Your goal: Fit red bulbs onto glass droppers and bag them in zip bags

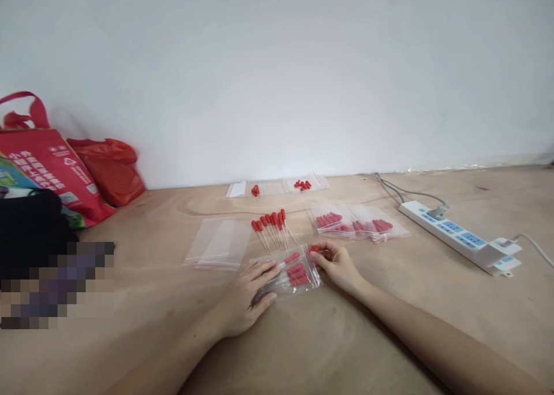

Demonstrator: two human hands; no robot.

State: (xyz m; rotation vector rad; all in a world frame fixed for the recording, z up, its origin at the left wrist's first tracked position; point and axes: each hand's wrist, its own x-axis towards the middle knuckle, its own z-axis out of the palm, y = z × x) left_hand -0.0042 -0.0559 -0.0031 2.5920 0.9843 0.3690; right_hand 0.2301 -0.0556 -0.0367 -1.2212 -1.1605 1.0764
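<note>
The left hand [244,300] lies flat, fingers spread, on a clear bag [289,276] of red-capped droppers on the surface [346,337]. The right hand [337,263] pinches the bag's right edge. The red tote [52,170] carries white writing (too blurred to read).

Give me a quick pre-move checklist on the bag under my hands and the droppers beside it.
1. Left hand pinning the clear bag flat on the table: ok.
2. Right hand at the bag's far right edge, fingers on a red-capped piece: ok.
3. Red-capped droppers lying inside the bag: ok; count cannot tell.
4. Bag mouth open or sealed: cannot tell.
5. Loose droppers lie beyond the bag, apart from both hands: ok.
6. Empty bags stacked at left, filled bags at right: ok.
</note>
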